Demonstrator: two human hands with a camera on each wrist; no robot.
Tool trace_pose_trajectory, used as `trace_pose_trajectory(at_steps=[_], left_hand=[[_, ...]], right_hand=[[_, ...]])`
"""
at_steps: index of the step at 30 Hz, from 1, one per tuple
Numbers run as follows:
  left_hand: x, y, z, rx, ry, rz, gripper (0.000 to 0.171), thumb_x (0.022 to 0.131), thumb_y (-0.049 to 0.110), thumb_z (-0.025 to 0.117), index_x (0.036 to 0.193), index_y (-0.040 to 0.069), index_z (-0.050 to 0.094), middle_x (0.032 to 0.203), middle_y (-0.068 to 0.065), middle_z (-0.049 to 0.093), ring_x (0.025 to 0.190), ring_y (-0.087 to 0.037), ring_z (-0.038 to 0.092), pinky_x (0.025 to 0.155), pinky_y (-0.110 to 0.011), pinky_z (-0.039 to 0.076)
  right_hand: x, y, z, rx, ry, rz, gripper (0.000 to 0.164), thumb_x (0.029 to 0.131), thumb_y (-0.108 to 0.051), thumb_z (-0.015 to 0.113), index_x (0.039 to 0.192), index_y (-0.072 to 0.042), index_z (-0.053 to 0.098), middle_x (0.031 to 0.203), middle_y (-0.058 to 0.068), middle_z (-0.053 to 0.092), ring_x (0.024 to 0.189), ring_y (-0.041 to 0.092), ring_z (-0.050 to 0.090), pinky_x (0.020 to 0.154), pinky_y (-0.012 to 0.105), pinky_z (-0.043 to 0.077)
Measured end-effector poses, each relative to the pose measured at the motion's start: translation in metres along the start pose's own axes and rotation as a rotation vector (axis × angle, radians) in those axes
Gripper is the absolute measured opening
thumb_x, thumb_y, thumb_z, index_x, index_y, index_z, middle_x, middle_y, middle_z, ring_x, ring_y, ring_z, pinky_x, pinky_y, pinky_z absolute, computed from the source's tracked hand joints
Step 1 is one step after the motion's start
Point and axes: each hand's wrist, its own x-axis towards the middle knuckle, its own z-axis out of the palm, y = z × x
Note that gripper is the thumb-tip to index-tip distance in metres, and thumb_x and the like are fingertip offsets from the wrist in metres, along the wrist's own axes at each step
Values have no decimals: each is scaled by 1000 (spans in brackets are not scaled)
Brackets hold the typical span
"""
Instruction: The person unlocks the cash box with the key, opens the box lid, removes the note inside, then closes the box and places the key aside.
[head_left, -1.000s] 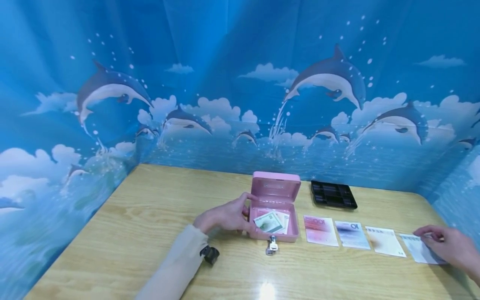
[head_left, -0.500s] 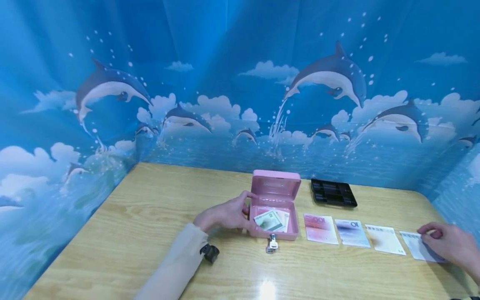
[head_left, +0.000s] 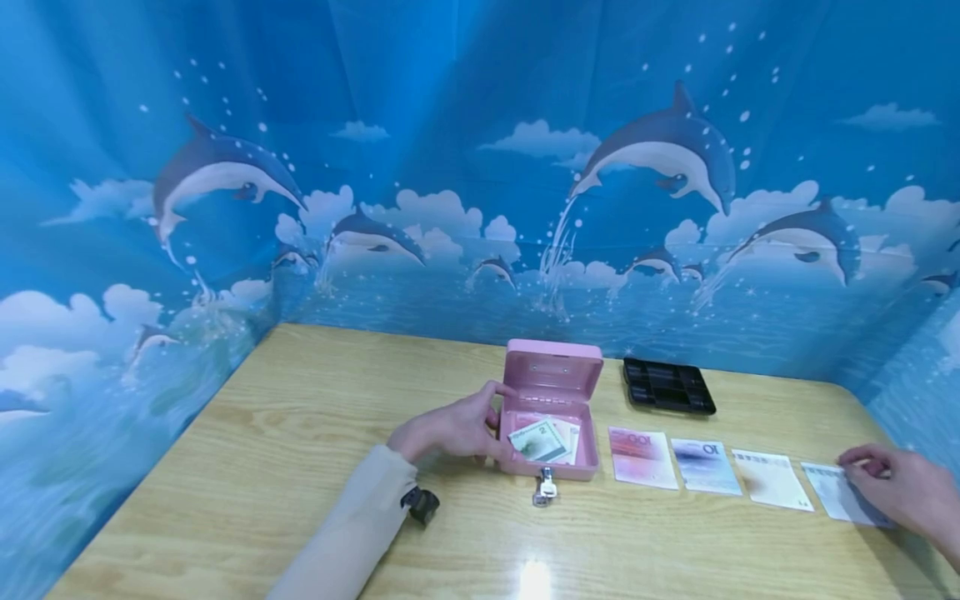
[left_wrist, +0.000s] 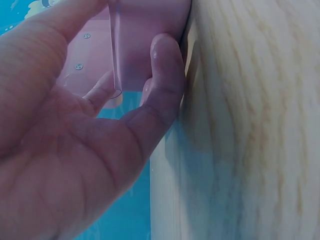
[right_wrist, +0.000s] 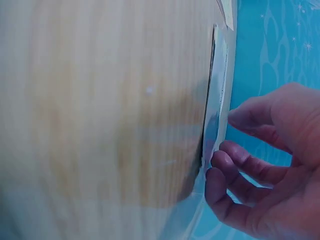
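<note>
My left hand [head_left: 450,429] grips the left side of a pink cash box [head_left: 588,465], thumb at the front corner and a finger at the back. In the left wrist view its fingers lie along the box wall [left_wrist: 137,55]. The box's lid [head_left: 555,371] stands raised, and several banknotes [head_left: 538,443] lie inside, a green one on top. Far right, my right hand [head_left: 903,492] rests at the end of a pale bluish banknote [head_left: 831,490], covering part of it. The right wrist view shows loosely bent fingertips at the edge of this banknote [right_wrist: 216,85], thumb apart from them.
A red banknote [head_left: 642,458], a blue one [head_left: 705,467] and a pale brownish one [head_left: 771,479] lie in a row right of the box. Behind them sits a black compartment tray [head_left: 667,387]. Keys [head_left: 546,490] hang from the box's front lock. A dolphin-print curtain [head_left: 450,208] surrounds the table.
The right hand has slid slightly to the right over the bluish banknote. The left hand, the box and the other banknotes stay where they were.
</note>
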Motion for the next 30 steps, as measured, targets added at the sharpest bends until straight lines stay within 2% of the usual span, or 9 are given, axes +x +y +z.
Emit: trace_pose_trajectory(at_steps=[3, 6, 8, 9, 12, 14, 16, 22, 30], left_hand=[[0, 1, 0, 4, 7, -14, 91, 81, 20, 87, 152, 24, 30, 114, -12, 59, 86, -25, 64, 73, -35, 58], [0, 1, 1, 1, 15, -28, 92, 80, 21, 88, 152, 25, 30, 115, -12, 58, 87, -25, 64, 75, -36, 58], [-1, 2, 1, -1, 17, -33, 93, 79, 21, 88, 152, 25, 30, 115, -12, 58, 89, -26, 64, 75, -36, 58], [-1, 2, 1, -2, 17, -35, 93, 79, 21, 88, 152, 25, 30, 116, -12, 58, 89, -26, 64, 76, -37, 58], [-1, 1, 1, -4, 17, -39, 93, 79, 21, 88, 152, 25, 30, 117, -11, 58, 92, -25, 63, 76, -36, 58], [-1, 1, 2, -6, 15, -37, 93, 79, 21, 88, 152, 25, 30, 117, -11, 58, 92, -25, 64, 76, -36, 58], [0, 1, 1, -3, 15, -32, 93, 79, 20, 88, 152, 25, 30, 116, -12, 58, 89, -25, 63, 75, -36, 57], [1, 0, 1, 12, 11, -8, 93, 81, 19, 87, 154, 24, 29, 111, -11, 60, 79, -24, 63, 70, -34, 57], [1, 1, 0, 5, 3, 5, 92, 81, 17, 86, 153, 23, 29, 112, -12, 60, 79, -24, 63, 70, -34, 57]], right_hand=[[-1, -5, -1, 8, 58, -50, 24, 93, -15, 69, 100, 8, 69, 84, 28, 67, 70, 33, 64, 56, 39, 47], [-3, -12, -4, -11, 83, -93, 43, 96, -29, 69, 112, 11, 65, 103, 41, 64, 79, 51, 65, 61, 52, 51], [-5, -17, -6, -19, 90, -112, 55, 98, -38, 67, 119, 12, 62, 112, 46, 59, 76, 52, 63, 60, 54, 49], [-6, -20, -8, -29, 91, -113, 59, 98, -42, 66, 121, 12, 61, 116, 47, 57, 71, 49, 61, 60, 54, 48], [-8, -30, -12, -43, 102, -101, 65, 97, -48, 64, 126, 11, 59, 123, 48, 52, 76, 51, 59, 65, 59, 47], [-10, -36, -14, -45, 95, -89, 69, 97, -51, 63, 129, 10, 57, 126, 48, 49, 84, 56, 57, 72, 64, 46], [-12, -42, -15, -50, 99, -86, 69, 97, -51, 63, 130, 10, 57, 128, 48, 48, 101, 64, 51, 80, 71, 43], [-18, -61, -18, -39, 129, -110, 65, 96, -47, 67, 128, 9, 59, 126, 45, 49, 104, 64, 48, 80, 73, 41], [-26, -82, -16, -13, 135, -145, 63, 96, -47, 66, 130, 5, 59, 129, 41, 51, 111, 61, 46, 84, 74, 39]])
